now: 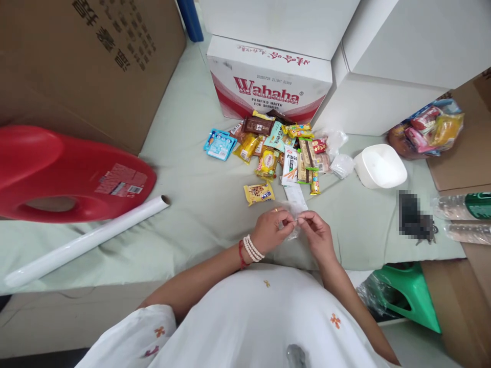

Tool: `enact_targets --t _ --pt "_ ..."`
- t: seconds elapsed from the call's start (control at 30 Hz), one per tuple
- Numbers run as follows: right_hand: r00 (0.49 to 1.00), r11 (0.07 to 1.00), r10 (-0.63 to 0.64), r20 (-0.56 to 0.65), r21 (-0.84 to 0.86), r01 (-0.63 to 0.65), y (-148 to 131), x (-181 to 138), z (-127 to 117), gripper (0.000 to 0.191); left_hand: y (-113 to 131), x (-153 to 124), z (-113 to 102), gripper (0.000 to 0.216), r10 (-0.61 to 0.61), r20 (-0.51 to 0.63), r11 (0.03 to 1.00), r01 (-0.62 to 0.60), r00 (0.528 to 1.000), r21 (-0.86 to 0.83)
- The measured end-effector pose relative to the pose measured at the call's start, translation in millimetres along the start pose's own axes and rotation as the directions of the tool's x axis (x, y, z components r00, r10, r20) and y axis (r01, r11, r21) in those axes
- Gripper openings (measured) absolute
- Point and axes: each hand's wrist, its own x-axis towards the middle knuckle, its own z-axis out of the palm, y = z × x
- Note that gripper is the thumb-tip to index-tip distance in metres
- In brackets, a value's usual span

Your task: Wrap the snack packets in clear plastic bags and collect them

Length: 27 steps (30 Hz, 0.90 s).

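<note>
My left hand (pixel 271 228), with beads and a red cord at the wrist, pinches the edge of a small clear plastic bag (pixel 294 234). Fingertips of my right hand (pixel 317 236) grip the same bag close beside it, thumb against fingers. Just beyond the hands lies a yellow snack packet (pixel 259 194), apart from the pile. The heap of wrapped snacks (pixel 267 162) includes a white packet (pixel 290 164), yellow-and-brown bars (pixel 306 156) and blue blister-like packs (pixel 220 145). A pale strip of paper or wrapper (pixel 295 197) reaches from the heap towards my fingers.
A Wahaba-style water carton marked "Wahaha" (pixel 268 84) stands behind the snacks. To the right are a white bowl (pixel 380 166), a bag of snacks (pixel 431 128) and plastic bottles (pixel 466 207). A red jug (pixel 76 174) and a white roll (pixel 88 240) lie left.
</note>
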Motion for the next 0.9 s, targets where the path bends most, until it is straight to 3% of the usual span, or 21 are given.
enact_targets --t 0.07,0.27,0.5,0.6,0.7,0.8,0.9 --pt "0.999 0.998 0.047 -0.025 0.052 -0.045 -0.8 2.7 4.0 0.023 0.0 -2.1 -1.8 0.023 -0.007 0.031 0.997 0.010 0.999 -0.081" --pt "0.977 0.955 0.195 0.085 0.211 -0.209 -10.1 -1.3 11.8 0.034 -6.4 -11.1 -10.1 0.041 -0.110 0.159 0.902 0.166 0.981 -0.398" --pt "0.986 0.974 0.158 0.059 0.154 -0.165 -4.2 -9.8 19.8 0.033 -14.0 -22.9 -19.1 0.042 -0.156 0.195 0.857 0.231 0.968 -0.461" --pt "0.991 0.979 0.120 0.054 0.158 -0.127 -0.8 -12.8 21.6 0.030 -15.8 -25.5 -21.3 0.042 -0.218 0.147 0.837 0.263 0.965 -0.481" --pt "0.995 0.992 0.078 0.061 0.095 -0.083 -4.6 -16.4 22.4 0.027 -13.6 -25.1 -20.5 0.042 -0.226 0.042 0.879 0.223 0.973 -0.422" --pt "0.995 0.999 0.054 0.088 0.006 -0.054 -10.8 -19.3 22.2 0.028 -8.5 -22.2 -17.0 0.042 -0.118 -0.013 0.955 0.110 0.993 -0.277" --pt "0.998 0.999 0.042 0.045 -0.003 -0.042 -11.0 -20.3 19.3 0.027 -6.6 -20.0 -14.0 0.046 -0.048 -0.031 0.961 0.038 0.998 -0.275"
